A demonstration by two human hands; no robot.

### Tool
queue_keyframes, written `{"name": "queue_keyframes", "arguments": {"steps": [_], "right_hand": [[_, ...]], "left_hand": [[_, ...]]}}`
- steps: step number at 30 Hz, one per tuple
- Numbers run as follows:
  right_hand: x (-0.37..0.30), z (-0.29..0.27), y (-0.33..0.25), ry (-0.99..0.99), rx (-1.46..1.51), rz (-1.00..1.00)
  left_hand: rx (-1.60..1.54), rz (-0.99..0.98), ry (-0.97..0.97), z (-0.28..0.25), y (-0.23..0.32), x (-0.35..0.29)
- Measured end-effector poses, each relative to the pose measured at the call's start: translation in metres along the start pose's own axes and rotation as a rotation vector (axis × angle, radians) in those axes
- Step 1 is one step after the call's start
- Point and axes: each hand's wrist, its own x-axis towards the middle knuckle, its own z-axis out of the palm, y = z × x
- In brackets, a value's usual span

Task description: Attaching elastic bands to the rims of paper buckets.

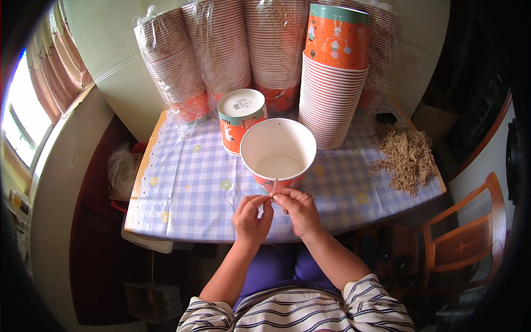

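L hand (253, 218) pinching thin beige cord (275, 187) btwn thumb + fingertips; R hand (300, 211) same, tips nearly meeting L's, prob. for fine control of a small bit. Both at 6 o'clock of open paper tub (278, 148), just below its near rim; cord runs up to that side, exact attachment too small to tell. Tub upright, mouth up, mid tabletop (182, 191), prob. so near wall stays in easy reach. Overturned tub (242, 123) at 10 o'clock, base up, just beside. Nested stack (331, 102) at 1 o'clock, upside down, likely for quick pick-off. Bagged stacks (218, 52) at 10–12, far edge, presumably spare, out of the way. Loose cord pile (406, 160) at 3 o'clock, prob. kept R-side for grabbing.
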Motion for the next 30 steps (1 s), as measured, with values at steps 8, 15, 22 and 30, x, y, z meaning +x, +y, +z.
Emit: {"name": "queue_keyframes", "arguments": {"steps": [8, 15, 22, 30], "right_hand": [[0.003, 0.010, -0.010, -0.015, 0.074, 0.014], [0.010, -0.003, 0.004, 0.049, 0.085, 0.038], [0.010, -0.007, 0.005, 0.041, -0.026, -0.040], [0.007, -0.002, -0.003, -0.109, 0.058, 0.054]], "left_hand": [[-0.078, -0.120, -0.012, -0.002, -0.001, 0.002], [-0.253, -0.337, -0.027, -0.003, -0.009, -0.002], [-0.412, -0.448, -0.036, -0.004, -0.006, 0.001], [-0.445, -0.482, -0.047, -0.002, -0.007, 0.000]]}}
